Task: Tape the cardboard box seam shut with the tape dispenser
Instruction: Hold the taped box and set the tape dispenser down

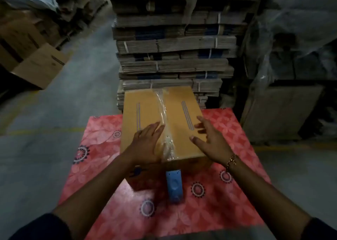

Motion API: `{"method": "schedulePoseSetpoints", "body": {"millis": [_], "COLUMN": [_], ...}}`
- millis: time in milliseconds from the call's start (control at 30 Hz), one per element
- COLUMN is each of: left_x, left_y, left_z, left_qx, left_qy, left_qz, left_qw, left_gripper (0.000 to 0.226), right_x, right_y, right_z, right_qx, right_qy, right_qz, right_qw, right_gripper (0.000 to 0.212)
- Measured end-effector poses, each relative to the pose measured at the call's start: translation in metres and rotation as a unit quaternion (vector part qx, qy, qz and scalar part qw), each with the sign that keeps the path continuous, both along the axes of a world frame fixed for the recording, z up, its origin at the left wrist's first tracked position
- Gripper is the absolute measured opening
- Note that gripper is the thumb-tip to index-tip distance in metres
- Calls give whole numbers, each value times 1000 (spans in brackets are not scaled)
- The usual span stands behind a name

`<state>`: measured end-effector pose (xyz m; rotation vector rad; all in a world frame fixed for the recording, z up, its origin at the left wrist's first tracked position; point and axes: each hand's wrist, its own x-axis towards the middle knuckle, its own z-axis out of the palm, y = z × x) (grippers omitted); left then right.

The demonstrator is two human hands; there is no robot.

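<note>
A brown cardboard box stands on a red patterned cloth. A wrinkled strip of clear tape runs along its top seam from the far edge to the near edge. My left hand lies flat on the box top just left of the tape, fingers spread. Over the right half of the top, my right hand is open with its fingers apart, holding nothing. The blue tape dispenser lies on the cloth against the box's near face, between my forearms, with no hand on it.
The red cloth covers a low surface on a grey concrete floor. A tall stack of strapped flat cartons rises right behind the box. Loose cartons sit at the left, plastic-wrapped goods at the right.
</note>
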<state>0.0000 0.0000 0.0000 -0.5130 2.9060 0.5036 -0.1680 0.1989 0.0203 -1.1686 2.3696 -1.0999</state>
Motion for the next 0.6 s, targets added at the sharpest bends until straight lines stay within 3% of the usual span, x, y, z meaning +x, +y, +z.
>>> {"method": "schedulePoseSetpoints", "body": {"millis": [167,300,433,600], "left_x": [-4,-10,-7,-7], "left_y": [-3,-9,-7,-5], "left_z": [-57,-92,-109,-112], "left_qx": [-56,-127,-142,-161], "left_qy": [-28,10,57,62], "left_qz": [-136,-236,-244,-236], "left_qw": [989,963,958,956], "left_gripper": [113,114,101,94], "right_x": [49,90,127,141], "right_y": [17,32,36,17], "right_z": [-68,-116,-152,-174], "right_qx": [39,71,106,87], "right_qy": [-111,-168,-191,-217], "right_qz": [-48,-114,-150,-170], "right_qw": [992,977,964,957], "right_gripper": [71,86,108,105]}}
